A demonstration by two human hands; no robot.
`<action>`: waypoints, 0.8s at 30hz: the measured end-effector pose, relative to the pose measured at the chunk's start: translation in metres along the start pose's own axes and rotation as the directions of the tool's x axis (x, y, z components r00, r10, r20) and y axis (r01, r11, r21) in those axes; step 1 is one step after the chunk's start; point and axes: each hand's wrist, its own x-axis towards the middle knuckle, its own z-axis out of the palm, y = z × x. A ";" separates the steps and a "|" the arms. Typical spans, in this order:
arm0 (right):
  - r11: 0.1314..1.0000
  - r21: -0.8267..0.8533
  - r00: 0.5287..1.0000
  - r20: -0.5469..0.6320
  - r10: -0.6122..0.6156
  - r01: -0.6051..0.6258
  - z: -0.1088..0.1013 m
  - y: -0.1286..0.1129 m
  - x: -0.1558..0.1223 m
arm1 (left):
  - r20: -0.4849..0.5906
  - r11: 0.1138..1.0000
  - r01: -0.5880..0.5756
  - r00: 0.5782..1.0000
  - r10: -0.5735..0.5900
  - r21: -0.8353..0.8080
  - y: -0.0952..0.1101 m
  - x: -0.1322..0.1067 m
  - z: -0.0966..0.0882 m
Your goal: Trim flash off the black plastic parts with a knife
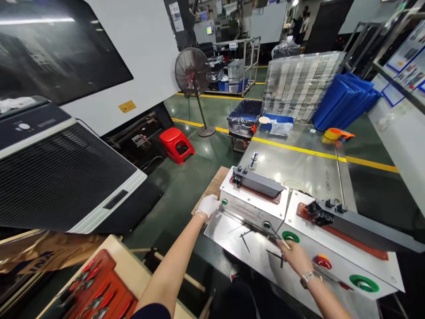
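Head camera, and your white-gloved left hand is at the left end of the white-topped metal box, nearer than your bare, curled right hand to the long dark-grey plastic bar on top, running far-left to near-right beyond both, each grip impossible to tell.

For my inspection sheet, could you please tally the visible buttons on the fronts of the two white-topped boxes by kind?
Small green buttons: 2
Large green-ringed buttons: 2
Red stop button: 1
Total: 5
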 end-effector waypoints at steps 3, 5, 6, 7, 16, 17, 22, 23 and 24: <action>0.994 -0.097 0.996 0.069 0.053 -0.046 0.027 0.013 -0.014 | 0.060 0.999 -0.015 0.998 0.017 -0.042 -0.014 0.006 0.022; 0.990 -0.131 0.996 0.067 0.062 -0.053 0.030 0.012 -0.010 | 0.075 0.999 -0.009 0.997 0.012 -0.046 -0.012 0.018 0.031; 0.989 -0.140 0.997 0.059 0.055 -0.046 0.028 0.008 -0.005 | 0.082 0.999 -0.005 0.997 0.008 -0.045 -0.011 0.023 0.034; 0.988 -0.147 0.998 0.048 0.044 -0.037 0.026 0.003 0.002 | 0.091 0.999 -0.001 0.996 0.005 -0.044 -0.009 0.028 0.035; 0.975 -0.211 0.998 -0.019 0.062 -0.064 0.024 -0.056 0.046 | 0.061 0.999 0.032 0.998 -0.033 0.019 -0.001 0.036 0.029; 0.976 -0.207 0.998 -0.018 0.065 -0.067 0.024 -0.054 0.047 | 0.043 0.999 0.041 0.998 -0.043 0.028 0.000 0.036 0.031; 0.989 -0.135 0.998 -0.011 0.061 -0.062 0.024 -0.045 0.051 | 0.008 0.997 0.078 0.997 -0.078 0.008 -0.002 0.036 0.041; 0.991 -0.114 0.997 -0.016 0.073 -0.075 0.026 -0.045 0.054 | 0.006 0.996 0.086 0.996 -0.086 -0.004 -0.003 0.036 0.043; 0.992 -0.087 0.996 -0.024 0.089 -0.091 0.028 -0.047 0.056 | -0.001 0.995 0.094 0.996 -0.094 -0.014 -0.004 0.036 0.043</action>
